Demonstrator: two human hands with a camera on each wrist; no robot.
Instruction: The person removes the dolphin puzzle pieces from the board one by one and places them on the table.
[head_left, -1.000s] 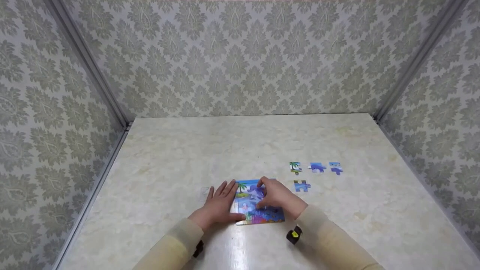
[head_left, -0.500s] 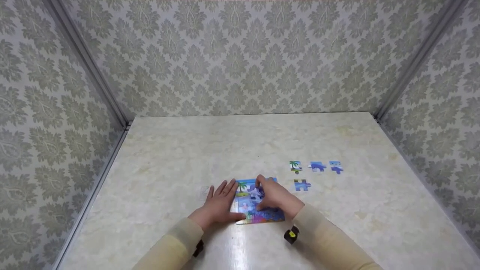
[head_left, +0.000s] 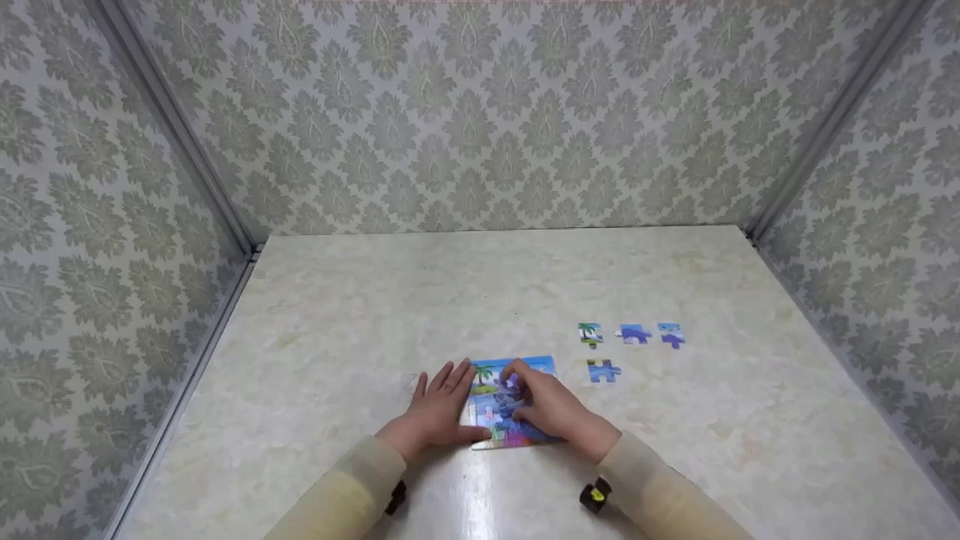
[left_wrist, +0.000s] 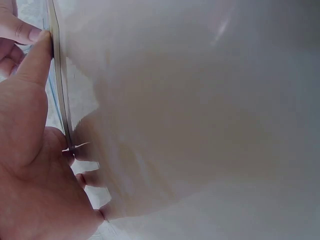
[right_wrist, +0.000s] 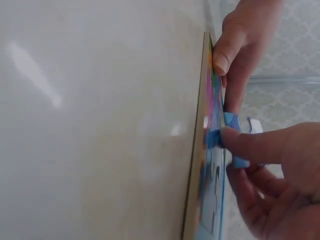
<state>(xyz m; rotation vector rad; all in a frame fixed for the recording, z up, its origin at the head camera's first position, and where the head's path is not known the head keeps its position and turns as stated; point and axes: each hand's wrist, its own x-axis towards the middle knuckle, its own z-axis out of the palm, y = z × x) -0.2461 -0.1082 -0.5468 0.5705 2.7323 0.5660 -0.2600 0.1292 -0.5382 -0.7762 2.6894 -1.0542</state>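
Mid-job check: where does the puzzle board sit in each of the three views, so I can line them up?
Head: just below centre, its picture face visible; puzzle board.
Left wrist: upper left, seen edge-on as a thin, nearly upright strip.
Right wrist: right of centre, edge-on, running down to the bottom border.
Shared landmark: the left hand, its thumb on the board in all three.

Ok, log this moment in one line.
left hand: touches puzzle board; right hand: pinches blue piece over board; four loose pieces: on table
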